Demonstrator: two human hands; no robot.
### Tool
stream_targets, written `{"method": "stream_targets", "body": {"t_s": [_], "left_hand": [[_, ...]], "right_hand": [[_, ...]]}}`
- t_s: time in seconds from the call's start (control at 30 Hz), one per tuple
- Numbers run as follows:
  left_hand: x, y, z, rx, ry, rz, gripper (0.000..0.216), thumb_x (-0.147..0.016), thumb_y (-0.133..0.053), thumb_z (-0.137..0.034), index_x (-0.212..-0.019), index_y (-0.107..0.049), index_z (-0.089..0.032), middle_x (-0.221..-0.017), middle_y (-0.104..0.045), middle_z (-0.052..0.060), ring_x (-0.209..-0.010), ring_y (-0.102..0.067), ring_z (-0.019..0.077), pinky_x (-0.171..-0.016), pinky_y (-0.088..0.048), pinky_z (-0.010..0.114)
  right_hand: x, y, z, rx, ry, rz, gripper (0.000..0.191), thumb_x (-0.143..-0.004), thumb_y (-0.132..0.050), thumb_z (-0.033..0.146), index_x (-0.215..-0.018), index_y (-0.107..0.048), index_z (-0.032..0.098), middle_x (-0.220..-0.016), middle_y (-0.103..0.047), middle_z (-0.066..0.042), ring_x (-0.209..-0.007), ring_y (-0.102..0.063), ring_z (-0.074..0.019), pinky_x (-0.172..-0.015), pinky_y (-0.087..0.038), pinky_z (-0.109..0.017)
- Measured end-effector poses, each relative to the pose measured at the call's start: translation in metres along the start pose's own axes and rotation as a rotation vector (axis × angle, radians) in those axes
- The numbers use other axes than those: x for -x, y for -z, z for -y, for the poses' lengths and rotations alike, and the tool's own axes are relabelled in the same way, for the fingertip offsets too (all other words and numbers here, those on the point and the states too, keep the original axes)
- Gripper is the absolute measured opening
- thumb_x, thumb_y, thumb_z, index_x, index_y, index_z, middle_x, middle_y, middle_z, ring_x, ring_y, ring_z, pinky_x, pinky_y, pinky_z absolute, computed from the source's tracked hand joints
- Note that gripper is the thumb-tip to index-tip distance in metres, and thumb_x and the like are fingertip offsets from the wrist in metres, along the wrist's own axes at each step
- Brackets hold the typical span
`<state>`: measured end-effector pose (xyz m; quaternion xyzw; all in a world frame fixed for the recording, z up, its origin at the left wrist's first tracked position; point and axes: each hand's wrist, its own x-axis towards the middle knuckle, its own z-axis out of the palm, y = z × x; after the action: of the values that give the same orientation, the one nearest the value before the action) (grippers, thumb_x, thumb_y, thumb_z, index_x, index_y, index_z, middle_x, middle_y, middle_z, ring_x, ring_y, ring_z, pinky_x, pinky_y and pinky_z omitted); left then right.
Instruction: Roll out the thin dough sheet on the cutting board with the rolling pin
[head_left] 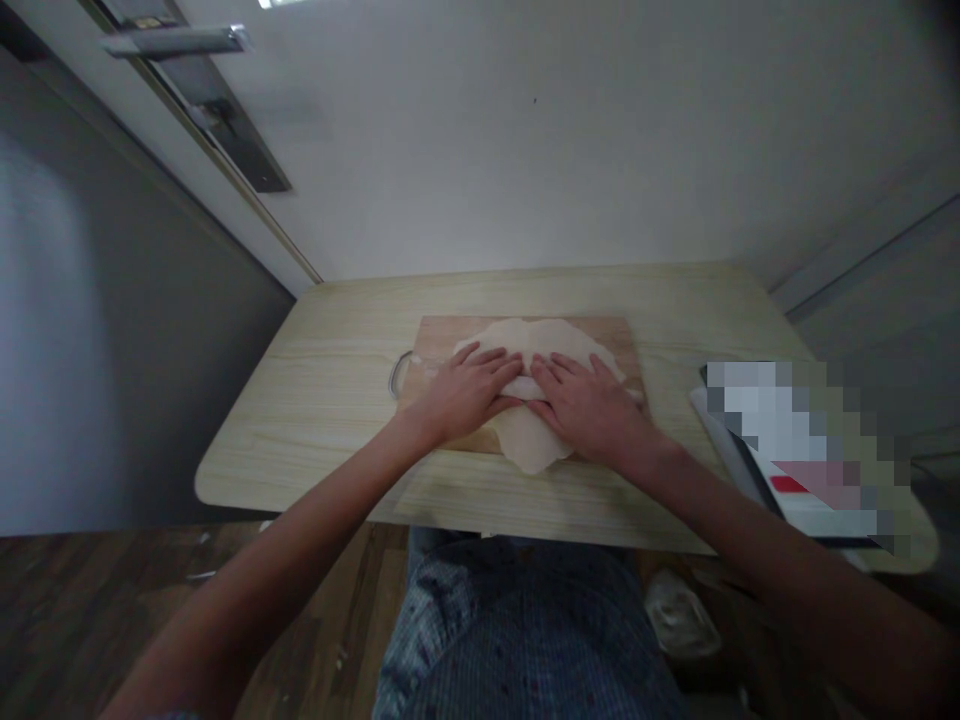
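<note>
resting hands [466,392] on rolling pin [523,388] | dough [531,442] beneath | red-patched item [814,512] pixelated, unreadable

In front of me I have a table [315,400] with a pale, yellowish wood-grain top, the grain running from its left edge toward its right, and its near corners rounded off. Around the middle of it, apart from both the far and near edges, I have a wooden board [436,330] lying flat, browner than the tabletop, with a metal ring [392,376] at the end that faces the table's left edge. Over by the right edge, reaching close to the near right corner, lies a flat, dark-edged thing [795,450], much of it blurred into squares, with a pale flat piece [711,425] showing from under it
</note>
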<state>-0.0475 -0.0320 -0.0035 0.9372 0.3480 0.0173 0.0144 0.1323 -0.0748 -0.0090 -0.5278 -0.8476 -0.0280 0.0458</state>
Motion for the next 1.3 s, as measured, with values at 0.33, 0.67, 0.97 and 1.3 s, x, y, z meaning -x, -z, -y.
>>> {"method": "stream_targets", "body": {"t_s": [0.33,0.67,0.97,1.3], "left_hand": [[0.004,-0.007,-0.003,-0.052,0.062,-0.094,0.048,-0.090,-0.037,-0.042,-0.128,-0.040,-0.014,-0.126,-0.053,0.011,-0.120,-0.043,0.0217,-0.103,-0.028,0.040],[0.021,-0.007,0.002,0.066,0.026,-0.125,0.040,-0.091,-0.039,-0.038,-0.122,-0.047,-0.015,-0.124,-0.056,0.009,-0.114,-0.051,0.0197,-0.097,-0.037,0.036],[0.024,-0.008,-0.008,0.014,0.129,-0.144,0.041,-0.090,-0.038,-0.041,-0.119,-0.049,-0.013,-0.121,-0.058,0.011,-0.108,-0.055,0.0220,-0.092,-0.042,0.037],[0.029,-0.015,-0.020,-0.050,0.178,-0.207,0.041,-0.089,-0.042,-0.038,-0.120,-0.048,-0.012,-0.126,-0.053,0.012,-0.111,-0.052,0.0234,-0.098,-0.035,0.040]], "right_hand": [[0.003,0.001,-0.004,-0.020,0.008,-0.026,0.041,-0.089,-0.039,0.032,-0.124,-0.046,0.012,-0.129,-0.051,-0.014,-0.118,-0.046,-0.0269,-0.093,-0.039,-0.049],[0.028,0.004,-0.016,0.000,-0.029,0.001,0.042,-0.087,-0.044,0.032,-0.120,-0.048,0.007,-0.125,-0.053,-0.017,-0.113,-0.051,-0.0257,-0.092,-0.041,-0.041],[0.025,0.002,-0.001,0.043,-0.141,-0.054,0.044,-0.086,-0.045,0.036,-0.118,-0.049,0.006,-0.120,-0.057,-0.020,-0.108,-0.054,-0.0278,-0.095,-0.034,-0.047],[0.040,-0.009,0.010,0.131,-0.214,-0.196,0.047,-0.086,-0.043,0.037,-0.124,-0.047,0.010,-0.125,-0.054,-0.016,-0.109,-0.050,-0.0299,-0.097,-0.028,-0.049]]}}
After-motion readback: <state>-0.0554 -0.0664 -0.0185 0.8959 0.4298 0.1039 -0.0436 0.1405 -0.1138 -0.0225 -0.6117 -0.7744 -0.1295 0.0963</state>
